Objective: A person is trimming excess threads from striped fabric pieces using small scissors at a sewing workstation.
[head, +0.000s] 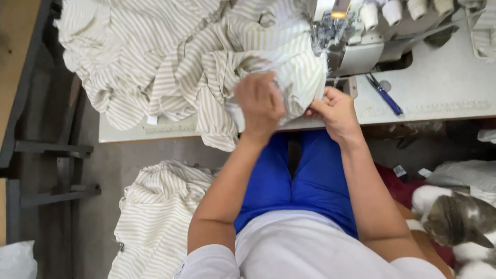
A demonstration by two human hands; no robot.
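Note:
A heap of beige-and-white striped fabric (170, 57) lies on the white sewing table (439, 88). My left hand (260, 102) grips a fold of this fabric near the table's front edge. My right hand (336, 111) pinches the fabric's edge just right of it, below the sewing machine (356, 39). The machine's lamp is lit above the needle area, where the fabric edge runs in.
Blue-handled snips (385, 95) lie on the table right of the machine. Thread cones (392, 11) stand at the back. More striped fabric (155, 217) is piled on the floor at left. A grey-and-white cat (457, 222) sits at lower right. A dark wooden frame (46, 150) stands at left.

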